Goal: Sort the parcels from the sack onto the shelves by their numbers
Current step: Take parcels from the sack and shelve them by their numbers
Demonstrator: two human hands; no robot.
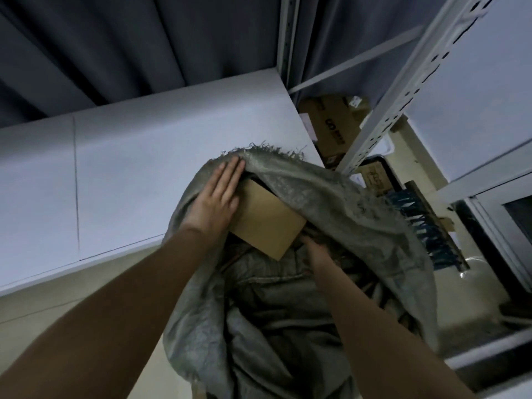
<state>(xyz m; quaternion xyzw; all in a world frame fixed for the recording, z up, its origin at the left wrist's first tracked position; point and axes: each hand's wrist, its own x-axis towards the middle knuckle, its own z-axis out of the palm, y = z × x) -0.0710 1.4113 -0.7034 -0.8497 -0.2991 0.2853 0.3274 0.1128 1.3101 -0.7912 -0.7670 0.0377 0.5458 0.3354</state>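
Head view | left hand [214,201] lies flat on parcel [267,218], steadying it in sack [331,197] | right hand [312,249] under its corner, grip probably closed, hidden

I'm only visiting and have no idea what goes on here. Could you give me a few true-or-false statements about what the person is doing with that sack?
1. The left hand lies flat with straight fingers on the brown cardboard parcel. True.
2. The parcel already stands on a shelf. False: it sits in the mouth of the grey sack.
3. The right hand reaches into the sack at the parcel's lower corner. True.
4. The sack is bright red plastic. False: it is grey woven cloth with a frayed rim.
5. More cardboard boxes lie behind the white shelf post. True.
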